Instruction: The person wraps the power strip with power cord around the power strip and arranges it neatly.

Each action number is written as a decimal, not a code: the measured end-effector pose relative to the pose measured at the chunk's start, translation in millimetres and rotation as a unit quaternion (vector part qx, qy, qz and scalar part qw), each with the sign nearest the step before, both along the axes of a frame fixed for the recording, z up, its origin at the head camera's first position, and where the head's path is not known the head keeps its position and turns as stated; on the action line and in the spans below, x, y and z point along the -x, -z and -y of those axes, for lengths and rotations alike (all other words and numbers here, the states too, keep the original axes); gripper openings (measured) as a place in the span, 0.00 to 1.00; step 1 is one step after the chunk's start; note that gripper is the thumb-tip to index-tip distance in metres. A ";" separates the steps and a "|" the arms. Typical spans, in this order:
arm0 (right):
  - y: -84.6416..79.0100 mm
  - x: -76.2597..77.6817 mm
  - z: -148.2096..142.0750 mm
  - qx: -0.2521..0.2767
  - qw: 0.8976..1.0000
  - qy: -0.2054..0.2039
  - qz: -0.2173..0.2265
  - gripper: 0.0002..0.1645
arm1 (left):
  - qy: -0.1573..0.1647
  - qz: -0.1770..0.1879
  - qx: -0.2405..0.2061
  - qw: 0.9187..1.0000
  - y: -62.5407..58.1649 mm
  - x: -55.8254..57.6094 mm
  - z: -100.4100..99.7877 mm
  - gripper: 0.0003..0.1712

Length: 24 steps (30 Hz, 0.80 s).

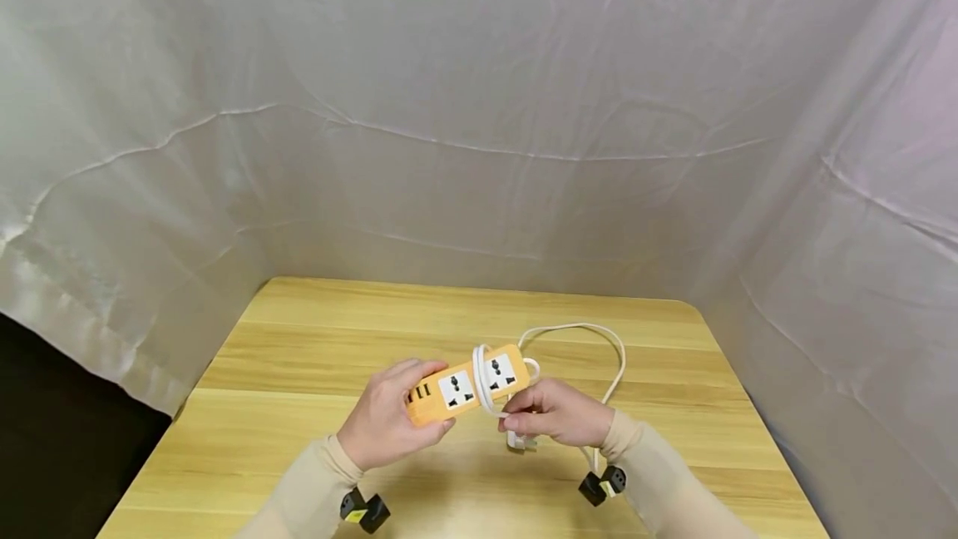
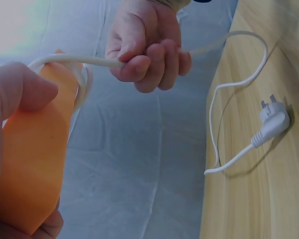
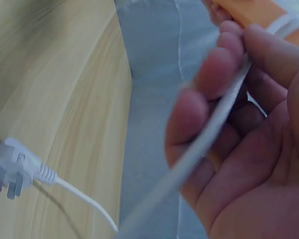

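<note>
My left hand [image 1: 392, 414] grips one end of an orange power strip [image 1: 424, 412], its thumb across the orange casing [image 2: 40, 149] in the left wrist view. White sockets and USB slots face up. A white cord [image 1: 481, 377] wraps around the strip's far half. Between thumb and fingers, my right hand [image 1: 557, 412] pinches the cord close beside the strip. In the right wrist view the cord [image 3: 204, 134] runs across the palm and curled fingers. The white plug [image 2: 274, 119] lies on the table with its prongs showing; the right hand partly covers it in the head view.
A loose loop of cord [image 1: 617, 348] extends over the wooden table [image 1: 314, 339] behind the right hand. Pale grey curtains [image 1: 479, 190] enclose the table at the back and sides. Small black devices [image 1: 365, 511] are worn at both wrists.
</note>
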State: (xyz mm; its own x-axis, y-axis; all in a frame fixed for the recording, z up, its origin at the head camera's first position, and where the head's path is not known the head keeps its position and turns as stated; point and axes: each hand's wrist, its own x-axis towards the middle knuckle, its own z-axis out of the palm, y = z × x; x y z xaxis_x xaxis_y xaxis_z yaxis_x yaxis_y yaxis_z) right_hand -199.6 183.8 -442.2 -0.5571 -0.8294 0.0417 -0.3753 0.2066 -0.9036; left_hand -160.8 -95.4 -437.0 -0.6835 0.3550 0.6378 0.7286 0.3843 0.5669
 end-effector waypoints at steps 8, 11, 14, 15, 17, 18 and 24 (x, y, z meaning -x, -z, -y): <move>3.1 7.5 -10.6 0.019 1.000 -0.017 0.013 0.15 | 0.021 -0.001 -0.001 1.000 -4.1 -5.0 -1.4 0.34; 5.2 10.8 -14.9 0.010 1.000 -0.011 -0.001 0.14 | 0.028 -0.003 0.000 1.000 -5.2 -5.4 -1.3 0.34; 8.2 14.0 -19.8 -0.004 1.000 0.003 0.009 0.13 | 0.036 -0.009 0.001 0.999 -5.9 -5.5 -1.2 0.33; 9.5 15.2 -21.2 -0.010 1.000 0.009 0.016 0.13 | 0.038 -0.011 0.001 0.999 -6.3 -5.5 -1.1 0.33; 12.5 17.0 -23.5 -0.022 0.999 0.025 0.031 0.12 | 0.039 -0.015 0.001 0.999 -6.6 -5.4 -1.1 0.33; 14.2 17.9 -24.2 -0.028 0.998 0.033 0.039 0.11 | 0.040 -0.017 0.001 0.999 -6.5 -5.4 -1.1 0.33; 25.2 20.7 -20.6 -0.053 0.993 0.070 0.078 0.15 | 0.047 -0.013 0.005 0.999 -5.1 -6.0 -3.2 0.34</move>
State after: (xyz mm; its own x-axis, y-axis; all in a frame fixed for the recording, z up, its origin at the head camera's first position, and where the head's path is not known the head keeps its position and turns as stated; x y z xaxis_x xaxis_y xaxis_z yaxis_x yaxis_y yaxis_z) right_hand -220.3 204.4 -467.5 -0.6597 -0.7390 -0.1369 -0.1944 0.3438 -0.9187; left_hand -154.9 -92.2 -432.0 -0.6309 0.4223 0.6509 0.7755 0.3193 0.5446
